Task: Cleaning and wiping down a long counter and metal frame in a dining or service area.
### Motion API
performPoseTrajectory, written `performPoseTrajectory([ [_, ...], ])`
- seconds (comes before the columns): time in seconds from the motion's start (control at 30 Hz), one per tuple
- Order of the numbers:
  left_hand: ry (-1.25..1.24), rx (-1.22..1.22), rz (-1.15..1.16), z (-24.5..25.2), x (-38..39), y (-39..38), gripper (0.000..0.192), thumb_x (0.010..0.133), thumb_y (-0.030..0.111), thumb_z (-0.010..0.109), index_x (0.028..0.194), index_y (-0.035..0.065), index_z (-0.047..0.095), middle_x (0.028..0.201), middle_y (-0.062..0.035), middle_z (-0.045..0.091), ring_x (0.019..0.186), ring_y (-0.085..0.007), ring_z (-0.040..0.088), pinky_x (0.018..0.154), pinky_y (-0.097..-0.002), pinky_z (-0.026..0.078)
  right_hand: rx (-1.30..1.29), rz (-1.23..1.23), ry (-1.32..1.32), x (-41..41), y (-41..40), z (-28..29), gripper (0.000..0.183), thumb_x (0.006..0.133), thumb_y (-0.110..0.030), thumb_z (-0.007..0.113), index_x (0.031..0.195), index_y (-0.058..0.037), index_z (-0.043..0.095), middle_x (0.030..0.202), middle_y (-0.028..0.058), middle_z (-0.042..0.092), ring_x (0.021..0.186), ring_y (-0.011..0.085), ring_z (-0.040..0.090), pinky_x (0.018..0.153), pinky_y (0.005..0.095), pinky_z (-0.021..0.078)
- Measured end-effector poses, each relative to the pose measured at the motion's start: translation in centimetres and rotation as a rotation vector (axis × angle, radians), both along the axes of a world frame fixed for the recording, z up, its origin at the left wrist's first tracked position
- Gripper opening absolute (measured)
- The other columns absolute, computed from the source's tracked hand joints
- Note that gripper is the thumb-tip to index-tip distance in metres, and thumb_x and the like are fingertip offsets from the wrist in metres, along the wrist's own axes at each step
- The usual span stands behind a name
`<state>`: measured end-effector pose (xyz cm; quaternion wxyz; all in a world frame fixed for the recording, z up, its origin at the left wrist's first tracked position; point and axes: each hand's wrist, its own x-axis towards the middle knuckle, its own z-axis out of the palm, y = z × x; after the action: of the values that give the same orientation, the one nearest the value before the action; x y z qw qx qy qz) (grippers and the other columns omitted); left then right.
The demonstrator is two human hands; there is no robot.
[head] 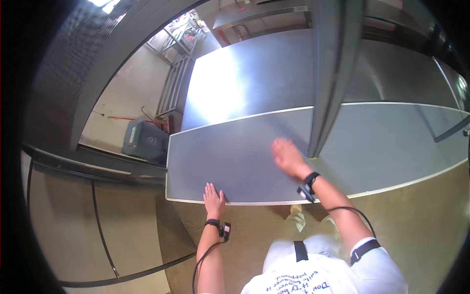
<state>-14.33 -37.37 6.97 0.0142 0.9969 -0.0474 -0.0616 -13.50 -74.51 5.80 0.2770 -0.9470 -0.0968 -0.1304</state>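
A long grey counter ledge (227, 158) with a pale edge strip runs through a dark-framed opening in front of me. My left hand (214, 201) lies flat at its near edge, fingertips on the grey surface and thumb held a little apart. Farther right, my right hand (290, 157) reaches over the ledge, blurred, left of a grey metal post (330, 81). I see nothing held in either hand. Whether the right hand touches the surface cannot be told. Each wrist wears a black strap with a small device and cable.
Beyond the ledge is a shiny stainless steel table (257, 73). A grey plastic bin (145, 139) stands on the floor behind the opening, near a metal slatted rack (172, 86). A dark handle-like bar (453, 130) is at the right. Dark-edged panels (125, 228) are at lower left.
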Motion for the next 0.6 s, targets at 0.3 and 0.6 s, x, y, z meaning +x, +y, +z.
performPoseTrajectory([
  [0.3,-0.132,-0.076,-0.246,0.7,-1.4,1.8,0.057,0.088,0.022,0.048,0.137,-0.0026,0.034,0.146,-0.0223,0.028,0.136,-0.0355,0.026,0.111,-0.0442,0.023,0.151,0.446,0.026,-0.3,15.4,-1.4,0.049,0.083,-0.016,0.046,0.13,-0.0034,0.046,0.138,0.0154,0.043,0.132,0.0274,0.036,0.112,0.0424,0.0225],
  [0.6,-0.055,-0.279,-0.958,2.6,1.5,-11.9,0.056,0.085,0.012,0.049,0.138,0.0,0.034,0.145,-0.0167,0.033,0.136,-0.0286,0.03,0.112,-0.0398,0.025,-0.002,0.492,-0.05,-5.4,6.9,1.8,0.038,0.087,-0.03,0.051,0.115,-0.0058,0.058,0.133,0.0144,0.045,0.131,0.0288,0.034,0.115,0.0438,0.0183],
])
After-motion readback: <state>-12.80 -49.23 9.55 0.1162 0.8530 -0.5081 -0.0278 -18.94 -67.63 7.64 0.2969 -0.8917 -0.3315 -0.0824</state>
